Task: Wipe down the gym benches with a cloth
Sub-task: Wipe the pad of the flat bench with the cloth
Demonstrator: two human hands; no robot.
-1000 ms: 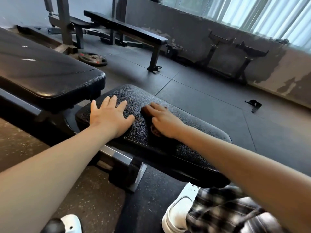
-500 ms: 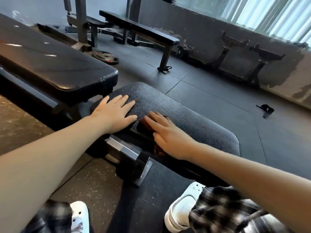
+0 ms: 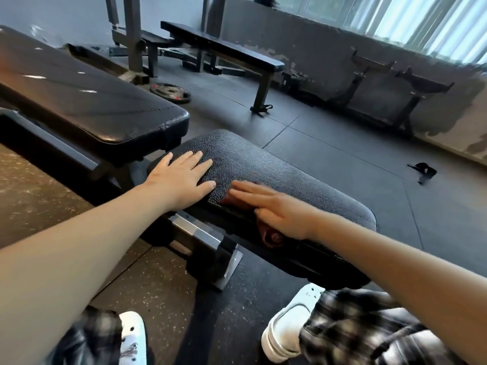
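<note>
Right grip (image 3: 274,209), fingers flat together, presses a reddish-brown cloth (image 3: 271,236) onto the near edge of a black pebbled-vinyl bench seat pad (image 3: 290,169); left grip (image 3: 181,180) rests spread beside it. Seat mid-wipe, apparently; the far flat black bench (image 3: 224,48) likely awaits.

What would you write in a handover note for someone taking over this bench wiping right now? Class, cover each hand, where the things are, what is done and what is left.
The left hand lies flat, fingers straight, on the small pad at the end nearest the long pad.
The right hand, fingers straight, presses the brown cloth on the small pad's near edge; the cloth drapes partly over it.
Done: wiping the small pad is under way; how much is clean cannot be told.
Left: probably the rest of it, the long pad, and the flat bench across the room.
</note>
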